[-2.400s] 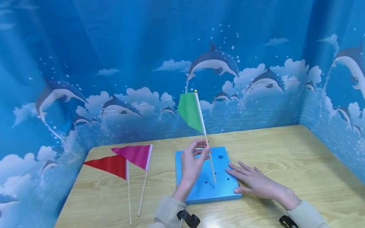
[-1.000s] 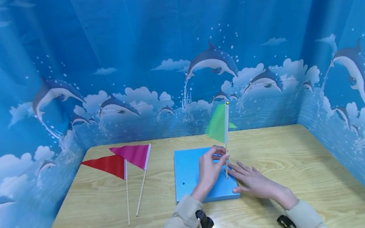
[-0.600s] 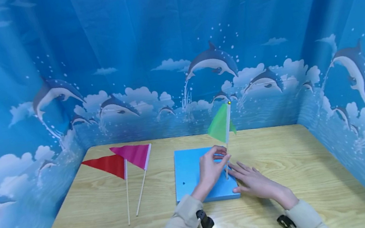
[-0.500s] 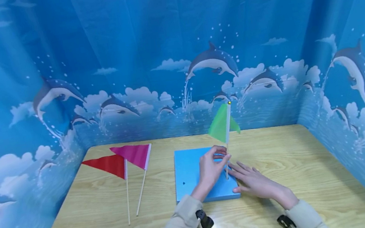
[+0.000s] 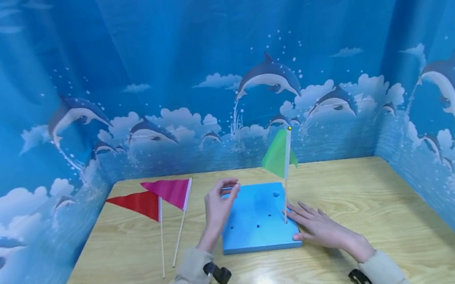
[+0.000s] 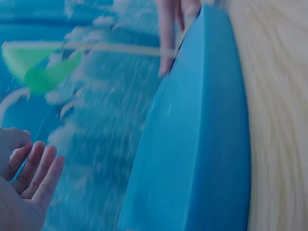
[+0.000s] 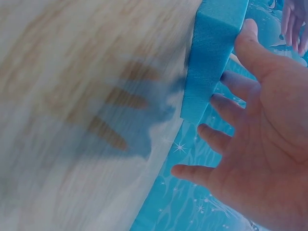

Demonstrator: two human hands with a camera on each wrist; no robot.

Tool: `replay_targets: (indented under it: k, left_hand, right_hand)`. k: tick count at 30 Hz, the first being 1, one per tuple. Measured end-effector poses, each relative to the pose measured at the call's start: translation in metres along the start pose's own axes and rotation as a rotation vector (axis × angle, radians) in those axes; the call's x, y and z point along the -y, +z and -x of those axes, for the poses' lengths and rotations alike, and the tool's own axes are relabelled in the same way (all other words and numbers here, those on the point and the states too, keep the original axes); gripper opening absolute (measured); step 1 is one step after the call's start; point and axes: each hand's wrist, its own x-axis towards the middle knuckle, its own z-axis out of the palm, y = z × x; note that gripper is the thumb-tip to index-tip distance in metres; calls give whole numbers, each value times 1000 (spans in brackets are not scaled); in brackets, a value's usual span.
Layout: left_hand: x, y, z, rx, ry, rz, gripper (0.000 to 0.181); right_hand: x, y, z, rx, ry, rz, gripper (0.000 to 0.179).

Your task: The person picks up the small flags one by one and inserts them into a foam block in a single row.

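Note:
A green pennant flag (image 5: 276,156) stands on its thin stick in the right part of a blue foam board (image 5: 251,237), leaning slightly right. Several small holes and a larger one show in the board. My left hand (image 5: 217,208) hovers over the board's left edge, holding nothing; its fingers look loosely bent in the left wrist view. My right hand (image 5: 324,231) lies with spread, straight fingers against the board's right edge, its thumb (image 7: 250,36) and a finger touching the foam. A red pennant flag (image 5: 141,205) and a magenta pennant flag (image 5: 171,193) lie left of the board.
The wooden table (image 5: 380,202) carries the board and flags. A blue curtain (image 5: 176,45) printed with dolphins surrounds the table's back and sides. Black camera straps sit on both wrists.
The left hand carried the green flag rightward and set its stick into the board. It has since let go and moved left. The right hand has stayed at the board's edge.

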Motion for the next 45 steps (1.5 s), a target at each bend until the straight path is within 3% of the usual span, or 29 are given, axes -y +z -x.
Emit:
replay_targets:
  k: [6,11,15,20,23,28,31,38,45]
  left_hand:
    - [13,-47,-6,-73,-89,40,22]
    - [23,-82,-7,-101,-198,-5,28]
    - [32,-106,-4,-95,-289,-149,28]
    - [41,-129,2,-1,-339,-404,26]
    - [42,-137,6,61,-337,-518,27]
    - [44,-141,11,120,-414,-585,27]
    - [45,-139,13,113,-435,-600,25]
    - [48,-136,16,88,-374,-662,16]
    - [48,-136,14,99,-430,-651,17]
  right_hand:
    - [-2,-1,3,-5,0,7,74]
    - [-3,-1,3,-11,0,6,74]
    - [-4,-1,3,-16,-7,9,73]
    - [-3,-1,2,-11,-6,5,73]
    - [-3,-1,2,-6,-3,1,73]
    - [-4,0,2,2,-3,-7,73]
    - [-5,0,2,3,-6,-14,73]
    - [-4,0,1,4,-7,-18,73]
    - [-3,0,0,4,-8,-19,72]
